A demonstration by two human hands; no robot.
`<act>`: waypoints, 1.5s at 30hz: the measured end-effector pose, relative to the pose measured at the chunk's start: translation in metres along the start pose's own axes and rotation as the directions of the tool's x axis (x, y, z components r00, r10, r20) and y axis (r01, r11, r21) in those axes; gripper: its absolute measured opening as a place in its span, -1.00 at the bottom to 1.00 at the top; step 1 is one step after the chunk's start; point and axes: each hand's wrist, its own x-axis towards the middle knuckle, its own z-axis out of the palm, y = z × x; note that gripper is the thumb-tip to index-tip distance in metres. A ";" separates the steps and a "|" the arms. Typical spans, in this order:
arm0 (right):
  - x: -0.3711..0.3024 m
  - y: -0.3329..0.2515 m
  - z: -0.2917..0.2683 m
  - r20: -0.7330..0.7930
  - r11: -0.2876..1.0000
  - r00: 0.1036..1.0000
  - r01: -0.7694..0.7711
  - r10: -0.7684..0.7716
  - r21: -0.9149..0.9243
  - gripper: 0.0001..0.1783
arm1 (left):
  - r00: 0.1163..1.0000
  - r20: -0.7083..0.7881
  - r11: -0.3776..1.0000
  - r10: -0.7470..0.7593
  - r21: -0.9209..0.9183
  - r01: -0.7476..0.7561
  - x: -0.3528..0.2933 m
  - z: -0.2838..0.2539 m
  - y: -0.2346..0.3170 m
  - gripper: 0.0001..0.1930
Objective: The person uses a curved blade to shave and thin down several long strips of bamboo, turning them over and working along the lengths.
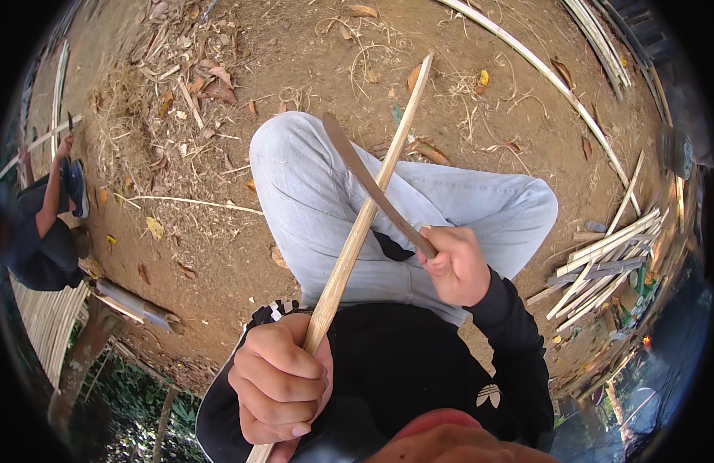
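My left hand (284,378) is closed in a fist around the lower part of a long pale split-wood strip (341,278), possibly bamboo. The strip slants up and away over my lap, its far tip narrow. In my right hand (457,266) is a machete (357,166) with a long, curved brown blade; the fist hides its grip. Blade and strip cross above my bent legs (295,170), the blade lying across the strip's upper side. Whether its edge bites into the wood I cannot tell.
Brown earth is strewn with shavings (372,58) and dry leaves. A pile of split strips (604,266) lies at right, and one long pale strip (542,77) curves across the upper right. Another person (52,204) sits at far left, near a slatted surface (48,324).
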 end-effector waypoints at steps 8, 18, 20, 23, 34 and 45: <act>0.018 0.003 0.001 -0.024 0.995 1.000 -0.014 0.016 0.100 -0.33 | 0.997 -0.006 0.992 -0.078 0.103 0.078 0.005 0.000 0.005 -0.65; 0.011 -0.013 0.001 0.061 0.985 0.984 0.164 -0.167 0.052 -0.30 | 0.987 0.163 0.992 -0.002 -0.124 0.023 0.009 0.000 -0.002 -0.65; 0.001 -0.024 0.013 0.106 0.958 0.953 0.278 -0.284 0.071 -0.32 | 0.944 0.331 0.962 -0.007 -0.255 0.097 0.016 -0.007 -0.007 -0.70; 0.000 -0.016 0.004 0.159 0.936 0.937 0.332 -0.312 -0.117 -0.34 | 0.838 0.545 0.894 0.044 -0.396 0.210 0.029 -0.018 -0.019 -0.82; -0.009 -0.009 0.023 -0.064 0.991 0.989 0.136 -0.135 0.002 -0.31 | 0.837 0.547 0.876 0.019 -0.412 0.249 0.023 -0.012 -0.025 -0.88; -0.023 -0.030 0.030 0.104 0.976 0.972 0.203 -0.211 0.077 -0.29 | 0.818 0.573 0.899 0.038 -0.377 0.222 0.009 -0.008 -0.008 -0.81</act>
